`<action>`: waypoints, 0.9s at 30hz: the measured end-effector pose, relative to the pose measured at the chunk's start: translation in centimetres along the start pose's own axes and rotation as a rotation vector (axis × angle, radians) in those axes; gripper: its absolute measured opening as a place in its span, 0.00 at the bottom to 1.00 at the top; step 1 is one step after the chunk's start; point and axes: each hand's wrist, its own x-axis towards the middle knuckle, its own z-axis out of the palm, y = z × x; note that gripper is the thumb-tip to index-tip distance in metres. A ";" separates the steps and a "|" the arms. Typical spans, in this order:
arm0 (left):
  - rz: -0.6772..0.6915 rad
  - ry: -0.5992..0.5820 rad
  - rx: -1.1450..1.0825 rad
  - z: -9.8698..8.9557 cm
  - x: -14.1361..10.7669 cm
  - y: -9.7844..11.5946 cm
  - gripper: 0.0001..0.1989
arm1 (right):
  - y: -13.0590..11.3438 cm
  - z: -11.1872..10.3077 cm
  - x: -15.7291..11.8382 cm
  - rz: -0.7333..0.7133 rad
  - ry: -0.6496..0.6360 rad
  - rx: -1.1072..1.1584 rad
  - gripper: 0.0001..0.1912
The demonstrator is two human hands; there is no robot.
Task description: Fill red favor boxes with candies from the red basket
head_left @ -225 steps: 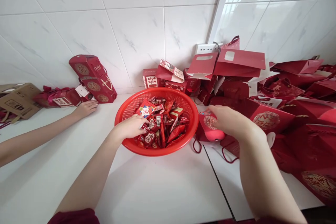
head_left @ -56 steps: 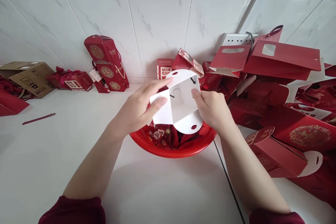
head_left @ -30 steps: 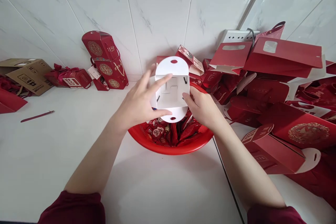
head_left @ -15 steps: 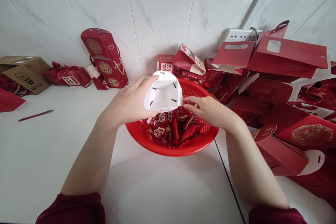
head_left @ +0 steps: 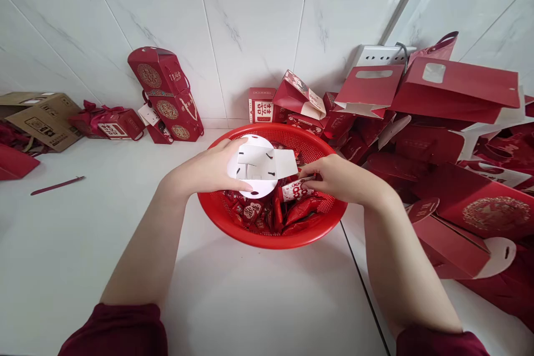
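My left hand (head_left: 208,169) is closed round the side of an open gift box (head_left: 261,164), its white inside facing me and its flaps spread. Black cord ends show on the inner walls. My right hand (head_left: 334,178) pinches a white-and-red printed packet (head_left: 294,189) just right of the box. Both hands are over a red plastic basket (head_left: 273,241). Red-wrapped sweets (head_left: 252,211) lie in it, partly hidden by the box and my hands.
Red gift boxes and bags (head_left: 450,144) are heaped on the right, below a white power strip (head_left: 384,55). Stacked red boxes (head_left: 167,94) stand by the tiled wall at left. A cardboard box (head_left: 48,122) and a thin red strip (head_left: 57,185) lie further left.
My left hand has lowered and tilted the gift box, and its right flap now sticks out sideways. My right hand now holds a printed packet lifted from among the sweets.
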 end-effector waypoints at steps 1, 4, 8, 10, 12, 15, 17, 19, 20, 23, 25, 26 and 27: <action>0.011 -0.008 -0.016 0.0 0.1 -0.2 0.49 | -0.2 -0.4 -0.4 0.001 0.001 0.031 0.11; 0.046 -0.031 -0.038 0.2 0.2 -0.3 0.54 | -0.8 -1.5 -1.3 0.005 0.025 0.110 0.10; 0.143 0.018 -0.012 0.2 0.2 0.1 0.54 | -1.7 -2.0 -1.9 -0.029 0.194 0.274 0.10; 0.151 0.091 0.034 0.1 0.0 0.5 0.54 | -2.2 -1.9 -1.9 -0.056 0.355 0.353 0.11; 0.128 0.165 0.056 0.0 -0.4 1.2 0.55 | -2.8 -1.6 -1.6 -0.081 0.515 0.334 0.12; 0.124 0.268 0.041 0.2 -0.9 2.5 0.56 | -3.5 -1.2 -1.3 -0.113 0.638 0.162 0.12; 0.159 0.304 0.006 0.6 -0.9 3.0 0.58 | -3.8 -1.1 -1.3 -0.127 0.618 0.058 0.11; 0.195 0.298 -0.038 1.1 -0.5 3.1 0.60 | -4.0 -1.2 -1.6 -0.131 0.557 -0.027 0.12; 0.203 0.287 -0.057 1.4 -0.3 3.0 0.61 | -4.1 -1.2 -1.7 -0.132 0.527 -0.068 0.13; 0.206 0.259 -0.099 2.0 0.5 2.2 0.64 | -4.3 -1.3 -2.3 -0.128 0.486 -0.227 0.13; 0.206 0.243 -0.111 2.2 0.8 1.8 0.65 | -4.6 -1.0 -2.5 -0.104 0.519 -0.389 0.12; 0.209 0.235 -0.110 2.3 0.9 1.8 0.66 | -4.8 -0.9 -2.5 -0.090 0.542 -0.476 0.12; 0.209 0.226 -0.105 2.3 0.9 1.8 0.66 | -5.0 -0.6 -2.5 -0.077 0.556 -0.553 0.12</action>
